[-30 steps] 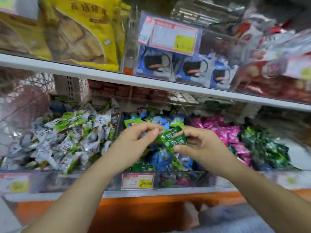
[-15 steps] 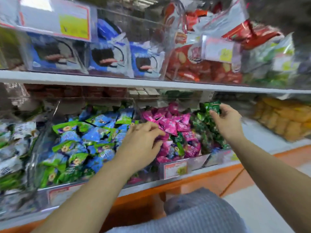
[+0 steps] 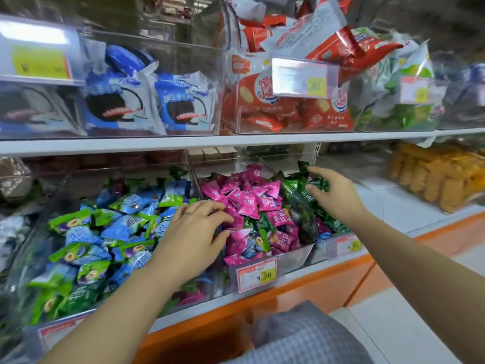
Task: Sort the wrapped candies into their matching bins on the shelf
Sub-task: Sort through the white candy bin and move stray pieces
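Sideways: green candy (image 3: 319,183), long axis left-right, against right hand (image 3: 338,195) fingers.

Three clear bins sit side by side on the lower shelf (image 3: 393,206). The left bin (image 3: 29,258) is heaped with blue candies (image 3: 123,227) and light green candies (image 3: 70,222), all jumbled together. The middle bin (image 3: 296,254) is mostly pink candies (image 3: 252,203), with a couple of green and blue strays near the front. The right bin (image 3: 338,248) is packed with dark green candies (image 3: 299,191).
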Tool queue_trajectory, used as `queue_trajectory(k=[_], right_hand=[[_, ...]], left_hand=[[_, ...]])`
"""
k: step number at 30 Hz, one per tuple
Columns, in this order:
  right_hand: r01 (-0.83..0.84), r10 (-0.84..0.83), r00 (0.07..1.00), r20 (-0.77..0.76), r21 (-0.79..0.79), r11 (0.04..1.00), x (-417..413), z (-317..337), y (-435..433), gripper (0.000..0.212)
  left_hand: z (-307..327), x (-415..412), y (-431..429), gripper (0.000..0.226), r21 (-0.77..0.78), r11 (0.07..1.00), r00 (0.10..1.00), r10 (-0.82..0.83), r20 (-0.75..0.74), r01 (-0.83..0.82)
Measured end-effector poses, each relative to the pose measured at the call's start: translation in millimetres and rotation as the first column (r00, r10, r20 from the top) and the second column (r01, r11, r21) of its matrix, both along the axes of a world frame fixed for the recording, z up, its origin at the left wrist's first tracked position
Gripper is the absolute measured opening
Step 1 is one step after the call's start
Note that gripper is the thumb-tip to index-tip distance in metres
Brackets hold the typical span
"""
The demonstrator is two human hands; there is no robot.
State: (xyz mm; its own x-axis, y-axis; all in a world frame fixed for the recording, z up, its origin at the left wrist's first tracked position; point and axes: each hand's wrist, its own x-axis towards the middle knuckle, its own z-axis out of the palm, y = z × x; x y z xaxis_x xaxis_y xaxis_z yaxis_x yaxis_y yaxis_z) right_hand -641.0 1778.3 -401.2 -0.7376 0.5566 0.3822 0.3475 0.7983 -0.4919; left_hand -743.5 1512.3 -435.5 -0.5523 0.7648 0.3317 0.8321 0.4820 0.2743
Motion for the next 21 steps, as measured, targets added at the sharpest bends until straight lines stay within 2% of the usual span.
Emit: queue_trajectory(k=[5, 11, 14, 19, 21], right_hand=[[-0.242, 0.240, 0.969, 0.051, 0.022, 0.970, -5.1, 12.0, -69.6, 0.026], [-0.556, 0.551, 0.827, 0.113, 0.016, 0.831, -41.3, 15.0, -172.2, 0.017], [-0.648, 0.640, 0.757, 0.132, 0.028, 0.761, -68.8, 17.0, -221.4, 0.019], [-0.739, 0.732, 0.669, 0.132, 0.013, 0.673, -115.0, 18.4, -297.9, 0.016], [-0.758, 0.750, 0.648, 0.134, 0.013, 0.652, -133.4, 17.0, -323.4, 0.017]], left_hand=[[10.5, 1.3, -37.3, 0.027, 0.063, 0.998, 0.999, 0.030, -0.027, -0.028], [15.1, -7.6, -121.0, 0.018, 0.147, 0.979, 0.978, 0.160, -0.134, -0.140], [15.9, -15.8, -167.8, 0.031, 0.161, 0.962, 0.958, 0.243, -0.153, -0.219], [15.6, -29.7, -236.8, 0.015, 0.258, 0.886, 0.899, 0.424, -0.109, -0.386], [12.6, -34.9, -261.3, 0.018, 0.278, 0.846, 0.871, 0.487, -0.060, -0.455]])
